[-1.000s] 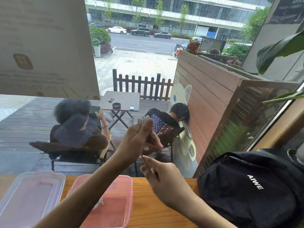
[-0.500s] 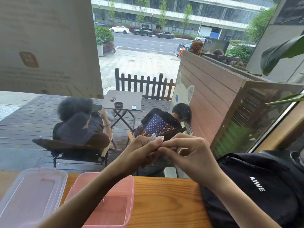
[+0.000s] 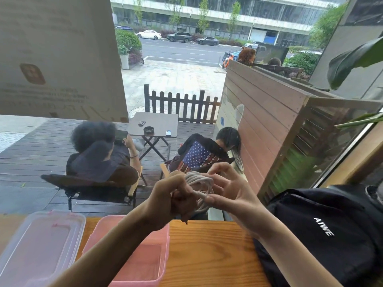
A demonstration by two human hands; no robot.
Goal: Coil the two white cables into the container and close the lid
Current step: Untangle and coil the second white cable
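Since half a second earlier, both hands had lowered a little toward the counter [image 3: 209, 251], and the white cable [image 3: 202, 184], then only a short bit pinched between the fingertips, now showed as a bundle of several loops held between them. The left hand [image 3: 176, 196] was curled into a fist around one side of the coil, its knuckles facing the camera and its fingers folded tight over the strands. The right hand [image 3: 230, 189] stood partly open: its thumb tip and a lower finger pinched the near strands of the coil, while the upper fingers [image 3: 219, 167] arched loosely above the loops, spread apart; whether they touched the cable could not be told because of motion blur. The coil hung in the air between the two hands, above the far edge of the wooden counter and just beyond the pink container [image 3: 145, 264], which sat open on the counter under the left forearm. The translucent lid [image 3: 37, 245] lay just beside the container on its left. A black bag [image 3: 331, 230] with white lettering rested on the counter at the right, near the right forearm. Only one cable bundle could be made out.
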